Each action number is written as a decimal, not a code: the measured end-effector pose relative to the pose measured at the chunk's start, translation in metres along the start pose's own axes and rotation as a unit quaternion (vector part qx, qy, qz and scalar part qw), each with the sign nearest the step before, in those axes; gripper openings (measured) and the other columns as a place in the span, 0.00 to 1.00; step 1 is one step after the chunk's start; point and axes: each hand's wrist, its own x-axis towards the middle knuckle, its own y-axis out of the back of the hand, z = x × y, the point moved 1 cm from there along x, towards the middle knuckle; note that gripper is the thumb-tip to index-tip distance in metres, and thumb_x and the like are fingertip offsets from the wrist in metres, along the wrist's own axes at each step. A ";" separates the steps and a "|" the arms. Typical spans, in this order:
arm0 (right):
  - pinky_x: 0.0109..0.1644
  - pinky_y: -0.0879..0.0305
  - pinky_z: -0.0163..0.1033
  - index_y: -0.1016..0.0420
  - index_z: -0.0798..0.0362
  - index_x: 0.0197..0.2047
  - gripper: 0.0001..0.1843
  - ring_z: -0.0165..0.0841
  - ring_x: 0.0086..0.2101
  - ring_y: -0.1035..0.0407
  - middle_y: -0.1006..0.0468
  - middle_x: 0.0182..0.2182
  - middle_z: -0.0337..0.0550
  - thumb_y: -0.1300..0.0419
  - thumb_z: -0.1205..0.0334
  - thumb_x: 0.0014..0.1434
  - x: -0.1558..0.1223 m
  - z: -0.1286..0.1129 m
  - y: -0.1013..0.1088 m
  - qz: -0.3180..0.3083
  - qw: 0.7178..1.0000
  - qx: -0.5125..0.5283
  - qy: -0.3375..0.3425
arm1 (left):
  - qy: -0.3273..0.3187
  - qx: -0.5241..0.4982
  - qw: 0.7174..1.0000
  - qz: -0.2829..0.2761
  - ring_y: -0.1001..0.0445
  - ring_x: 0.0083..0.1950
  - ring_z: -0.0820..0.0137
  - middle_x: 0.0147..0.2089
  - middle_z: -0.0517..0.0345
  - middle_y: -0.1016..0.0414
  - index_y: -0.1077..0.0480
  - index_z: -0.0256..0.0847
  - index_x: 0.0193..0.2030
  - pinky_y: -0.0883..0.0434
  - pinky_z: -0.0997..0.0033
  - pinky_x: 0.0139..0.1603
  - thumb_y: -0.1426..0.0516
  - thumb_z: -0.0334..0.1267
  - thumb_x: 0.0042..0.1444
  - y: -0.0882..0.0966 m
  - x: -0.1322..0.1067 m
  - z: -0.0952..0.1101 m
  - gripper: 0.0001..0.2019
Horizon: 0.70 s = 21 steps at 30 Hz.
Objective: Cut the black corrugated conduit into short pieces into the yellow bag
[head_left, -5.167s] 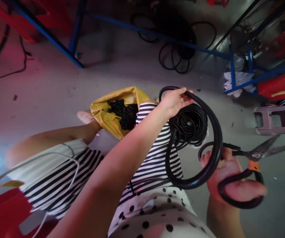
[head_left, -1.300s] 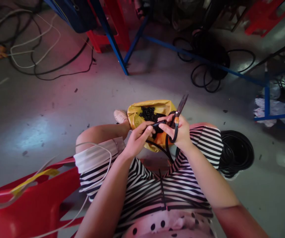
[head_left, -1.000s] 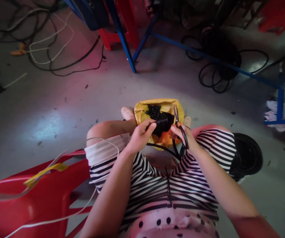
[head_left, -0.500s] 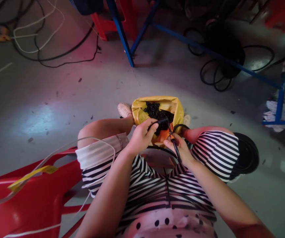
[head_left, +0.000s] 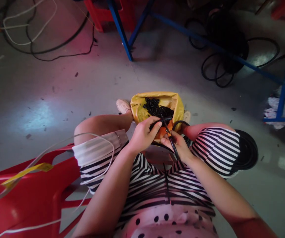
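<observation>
Now the scissors (head_left: 169, 133) are across the corrugated black tube (head_left: 167, 119), at the centre of the frame. About a second ago they were apart from it, pointing upward to its right; half a second ago they met it near its end. A short stub now shows to the right of the blades. Judgement: tube and blades are in a cutting position. Whether the blades straddle the tube or have bitten in is too small and dark to tell.

Left hand (head_left: 144, 131): thumb and fingers pinching the tube just left of the blades. Right hand (head_left: 178, 144): fingers closed round the scissor handles; how far the handles are apart, cannot tell.

Tube and blades are over the near part of the yellow bag (head_left: 135, 110), whose mouth holds short black pieces (head_left: 152, 106).

Edges: bag rim close beneath both hands; a knee on each side. Red stool (head_left: 28, 195) takes up the lower left, with a white cable (head_left: 102, 138) looping over the left thigh; black coil (head_left: 250, 152) sits beyond the right knee. Widest room: floor (head_left: 102, 79) above the bag, scattered with scraps, up to the blue frame (head_left: 124, 39).
</observation>
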 end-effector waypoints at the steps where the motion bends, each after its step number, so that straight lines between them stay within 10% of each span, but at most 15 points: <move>1: 0.40 0.37 0.38 0.31 0.50 0.38 0.26 0.34 0.34 0.37 0.32 0.31 0.36 0.31 0.36 0.57 0.000 0.000 0.000 -0.001 1.000 0.000 0.000 | 0.001 0.000 1.000 0.000 0.21 0.43 0.64 0.42 0.53 0.17 0.24 0.40 0.45 0.27 0.67 0.46 0.45 0.47 0.69 0.000 0.000 0.001 0.14; 21: 0.40 0.39 0.38 0.31 0.50 0.38 0.24 0.34 0.34 0.37 0.33 0.32 0.36 0.31 0.39 0.58 0.000 -0.008 0.001 -0.010 1.000 -0.003 -0.004 | -0.001 0.014 1.000 -0.012 0.21 0.41 0.65 0.41 0.54 0.17 0.24 0.40 0.45 0.28 0.69 0.44 0.46 0.47 0.69 0.000 -0.001 0.004 0.14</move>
